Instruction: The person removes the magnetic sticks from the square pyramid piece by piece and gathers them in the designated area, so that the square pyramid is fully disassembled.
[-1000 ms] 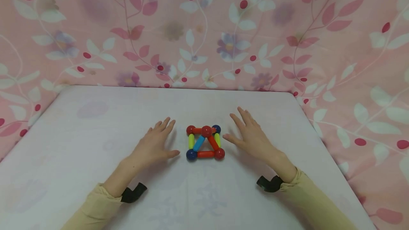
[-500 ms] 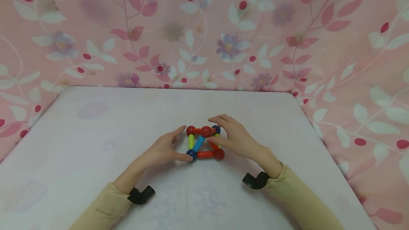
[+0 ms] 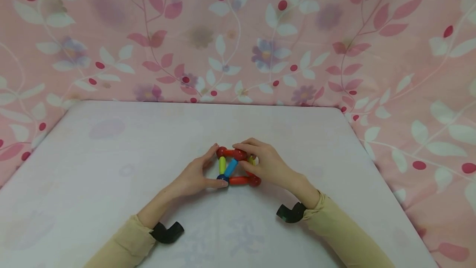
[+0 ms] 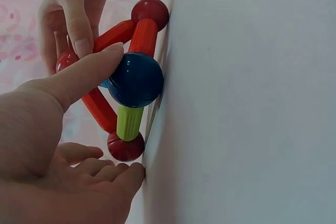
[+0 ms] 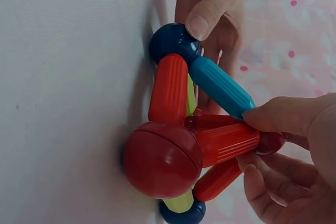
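A small pyramid of magnetic building rods and balls [image 3: 231, 168] stands on the table, made of red, yellow-green and light blue rods with red and dark blue balls. My left hand [image 3: 195, 175] grips its left side. That thumb lies on the front-left blue ball [image 4: 136, 81], and the fingers reach the back-left red ball [image 3: 221, 151]. Thumb and fingertips of my right hand [image 3: 274, 164] pinch the pyramid at its top red ball [image 5: 273, 143]. The front-right red ball [image 5: 161, 161] is free of fingers. In the head view, my right hand hides the back-right blue ball [image 5: 182, 212].
A white cloth with faint prints covers the table [image 3: 111, 168]. Behind it and along the sides hangs a pink floral curtain [image 3: 238, 36]. Black wrist camera mounts [image 3: 168, 233] stick out below both wrists.
Both hands have come inward from either side of the pyramid. The left has settled on its left balls, and the right has taken hold at the top ball. The pyramid has barely moved.
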Demonstrator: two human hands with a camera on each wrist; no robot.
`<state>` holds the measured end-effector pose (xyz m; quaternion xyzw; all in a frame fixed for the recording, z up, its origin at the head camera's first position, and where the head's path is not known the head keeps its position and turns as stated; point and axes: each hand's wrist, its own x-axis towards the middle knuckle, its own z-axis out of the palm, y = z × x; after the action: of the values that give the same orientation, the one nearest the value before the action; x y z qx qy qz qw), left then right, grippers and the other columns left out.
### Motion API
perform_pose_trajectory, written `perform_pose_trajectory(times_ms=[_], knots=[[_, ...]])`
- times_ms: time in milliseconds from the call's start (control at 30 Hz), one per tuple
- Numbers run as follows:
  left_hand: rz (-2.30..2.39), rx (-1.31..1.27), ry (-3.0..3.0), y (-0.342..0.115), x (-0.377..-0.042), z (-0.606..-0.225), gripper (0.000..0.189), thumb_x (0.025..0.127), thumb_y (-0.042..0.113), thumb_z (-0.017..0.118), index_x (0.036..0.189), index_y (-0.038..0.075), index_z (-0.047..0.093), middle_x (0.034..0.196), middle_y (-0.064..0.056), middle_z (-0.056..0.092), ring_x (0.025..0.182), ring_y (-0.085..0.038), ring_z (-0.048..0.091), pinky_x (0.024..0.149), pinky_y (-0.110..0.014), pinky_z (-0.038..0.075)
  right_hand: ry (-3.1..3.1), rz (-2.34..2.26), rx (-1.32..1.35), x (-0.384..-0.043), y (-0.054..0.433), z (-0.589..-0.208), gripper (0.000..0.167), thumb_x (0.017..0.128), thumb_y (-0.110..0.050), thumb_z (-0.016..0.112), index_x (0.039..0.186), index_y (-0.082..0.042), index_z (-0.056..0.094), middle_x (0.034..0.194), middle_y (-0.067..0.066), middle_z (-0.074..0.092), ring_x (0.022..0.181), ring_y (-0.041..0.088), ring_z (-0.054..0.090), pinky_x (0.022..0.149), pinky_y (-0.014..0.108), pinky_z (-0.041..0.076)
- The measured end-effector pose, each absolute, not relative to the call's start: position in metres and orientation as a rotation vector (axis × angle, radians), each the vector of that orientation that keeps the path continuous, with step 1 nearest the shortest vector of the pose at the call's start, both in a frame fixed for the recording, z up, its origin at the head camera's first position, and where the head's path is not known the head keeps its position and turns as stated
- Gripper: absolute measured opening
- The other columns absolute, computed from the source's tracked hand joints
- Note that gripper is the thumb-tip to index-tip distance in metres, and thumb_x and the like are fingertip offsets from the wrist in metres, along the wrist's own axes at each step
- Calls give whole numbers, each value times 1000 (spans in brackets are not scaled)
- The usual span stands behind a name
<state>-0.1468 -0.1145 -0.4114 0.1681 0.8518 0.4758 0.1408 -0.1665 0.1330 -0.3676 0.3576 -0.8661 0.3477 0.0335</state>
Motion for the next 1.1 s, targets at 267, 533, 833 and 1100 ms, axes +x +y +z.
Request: perform_pose_trajectory(times_ms=[267, 533, 833, 1100], knots=[[1398, 502, 2433, -115, -145, -413, 103, 81, 39, 82, 161, 20, 19, 165, -5, 27, 146, -40, 35, 115, -57, 33, -2634, 1051, 1074, -166, 131, -370, 44, 83, -2, 79, 125, -9, 68, 117, 3, 68, 86, 12, 66, 79, 29, 59], [1383, 507, 2435, -114, -145, -414, 102, 82, 39, 81, 161, 19, 20, 164, -7, 29, 146, -40, 35, 115, -58, 32, -2571, 1127, 1046, -165, 131, -373, 43, 81, -1, 80, 122, -7, 69, 115, 5, 70, 85, 13, 65, 76, 35, 59], [1366, 497, 2437, -114, -144, -415, 101, 83, 39, 81, 161, 19, 21, 163, -8, 31, 146, -40, 34, 115, -59, 32, -2546, 1286, 1012, -166, 131, -380, 42, 81, -1, 81, 121, -7, 68, 113, 4, 72, 88, 14, 67, 82, 41, 59], [1368, 497, 2429, -113, -144, -414, 101, 83, 39, 81, 161, 18, 20, 163, -9, 31, 145, -41, 35, 116, -59, 31, -2566, 1400, 1004, -169, 130, -384, 43, 82, 0, 79, 122, -8, 65, 115, 5, 71, 94, 15, 70, 93, 37, 58]])
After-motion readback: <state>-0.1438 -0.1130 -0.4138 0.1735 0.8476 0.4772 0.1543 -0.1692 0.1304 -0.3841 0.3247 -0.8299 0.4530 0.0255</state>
